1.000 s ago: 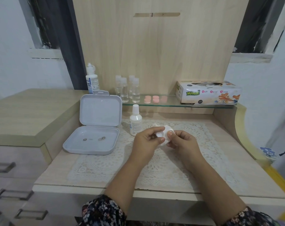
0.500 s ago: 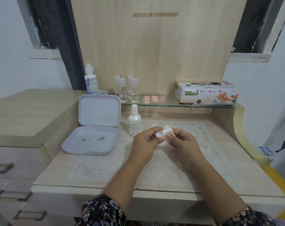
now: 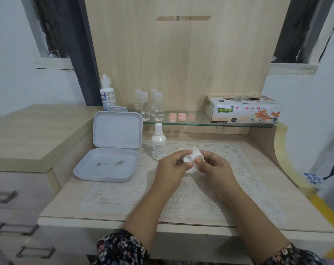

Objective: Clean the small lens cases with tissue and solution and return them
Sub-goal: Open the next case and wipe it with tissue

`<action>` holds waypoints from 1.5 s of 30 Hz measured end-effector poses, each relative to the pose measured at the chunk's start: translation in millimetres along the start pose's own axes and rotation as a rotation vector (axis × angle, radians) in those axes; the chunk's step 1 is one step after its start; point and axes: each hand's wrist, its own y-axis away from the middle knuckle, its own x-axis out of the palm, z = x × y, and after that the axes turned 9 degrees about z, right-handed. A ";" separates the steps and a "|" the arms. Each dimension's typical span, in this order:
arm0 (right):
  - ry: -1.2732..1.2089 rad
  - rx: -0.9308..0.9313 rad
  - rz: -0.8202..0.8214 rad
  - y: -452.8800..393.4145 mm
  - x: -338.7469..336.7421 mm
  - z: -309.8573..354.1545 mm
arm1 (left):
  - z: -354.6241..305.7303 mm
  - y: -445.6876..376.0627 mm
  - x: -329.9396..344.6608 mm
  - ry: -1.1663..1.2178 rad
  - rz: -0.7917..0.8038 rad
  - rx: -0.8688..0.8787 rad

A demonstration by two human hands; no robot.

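A small white lens case is held over the lace mat between both hands. My left hand pinches its left cup, thumb on the rim. My right hand grips the right side together with a crumpled white tissue that pokes out below the case. A small white solution bottle stands upright just behind my left hand. Pink lens cases lie on the glass shelf. The tissue box sits at the shelf's right end.
An open grey plastic box lies at the left with several small lenses in its tray. A tall solution bottle and several clear vials stand at the back. Drawers are at the lower left.
The lens case has turned in my fingers, its open cup now facing up, with the tissue shifted beneath it. Both hands stay in the same spot above the mat.
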 end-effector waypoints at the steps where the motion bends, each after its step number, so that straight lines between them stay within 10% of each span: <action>1: 0.003 -0.002 0.009 -0.7 0.0 -0.6 | 1.0 0.0 -0.1 -0.002 -0.005 0.000; 23: 0.502 -0.113 -0.099 10.3 19.2 5.4 | -6.2 -1.7 -10.3 0.308 -0.105 -0.181; 33: 0.555 -0.095 -0.108 11.7 19.8 7.8 | -5.7 1.9 -7.2 0.253 0.051 -0.156; 41: 0.535 -0.072 -0.238 9.9 18.3 6.3 | -0.1 -3.7 -11.8 0.025 -0.395 0.019; 45: 0.422 -0.023 -0.223 10.1 20.7 9.5 | 0.7 -0.5 -5.5 -0.137 -0.209 0.119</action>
